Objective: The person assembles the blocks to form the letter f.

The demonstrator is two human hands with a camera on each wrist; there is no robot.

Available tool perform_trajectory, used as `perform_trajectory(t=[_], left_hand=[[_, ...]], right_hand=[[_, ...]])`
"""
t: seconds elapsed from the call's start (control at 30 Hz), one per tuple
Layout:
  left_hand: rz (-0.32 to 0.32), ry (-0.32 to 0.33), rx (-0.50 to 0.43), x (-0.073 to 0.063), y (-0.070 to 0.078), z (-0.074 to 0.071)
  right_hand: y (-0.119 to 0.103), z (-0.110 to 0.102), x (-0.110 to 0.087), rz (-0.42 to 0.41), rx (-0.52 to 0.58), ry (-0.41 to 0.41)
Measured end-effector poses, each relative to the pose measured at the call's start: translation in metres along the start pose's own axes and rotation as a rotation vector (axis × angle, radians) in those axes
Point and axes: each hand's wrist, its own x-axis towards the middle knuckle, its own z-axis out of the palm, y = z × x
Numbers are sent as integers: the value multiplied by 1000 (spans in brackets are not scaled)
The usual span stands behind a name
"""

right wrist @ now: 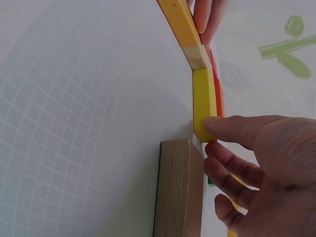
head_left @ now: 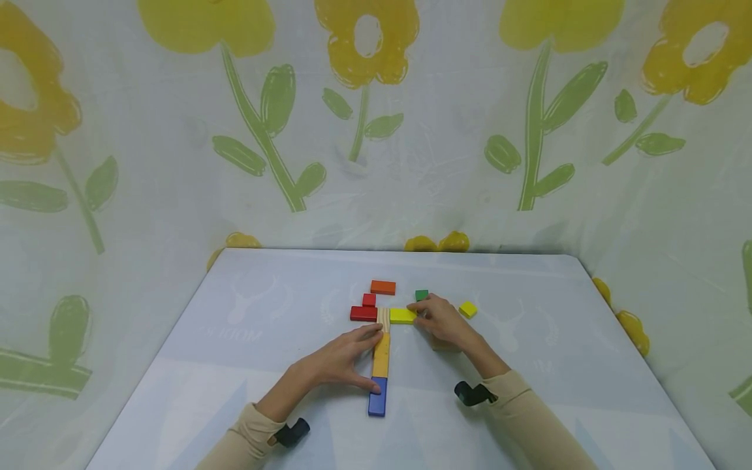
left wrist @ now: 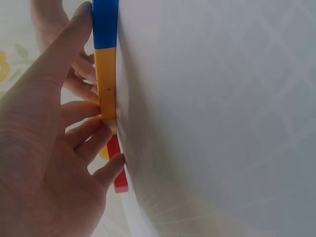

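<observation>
Wooden blocks form a T-like line on the table. A blue block (head_left: 377,405) lies nearest, then an orange-yellow block (head_left: 381,356) and a plain wood block (head_left: 384,316). Left hand (head_left: 346,358) lies along this column from its left side, thumb on the blue block, fingertips at the plain and orange-yellow blocks. My right hand (head_left: 443,320) pinches the right end of a yellow block (head_left: 401,316) between thumb and fingers; the block's other end meets the plain block. In the right wrist view, the thumb (right wrist: 232,129) presses on that yellow end.
A red block (head_left: 363,314) extends left of the plain block, with a small red block (head_left: 369,299) behind it. Farther back lie an orange block (head_left: 383,287) and a green block (head_left: 422,295). A small yellow block (head_left: 468,309) is at right. A brown wooden block (right wrist: 175,192) stands beneath the right hand.
</observation>
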Motion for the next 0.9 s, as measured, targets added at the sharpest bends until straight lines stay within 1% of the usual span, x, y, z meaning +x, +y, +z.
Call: perform_trajectory(t=[0.3,0.6,0.9], left_hand=[[2,-4,3,0,-2,1],[29,-25,44,-2,-3,1],[10,-25,59,0,-2,0]], right_hand=[[0,1,0,4,16,-5],[0,1,1,12,1,-4],[0,1,1,13,0,-10]])
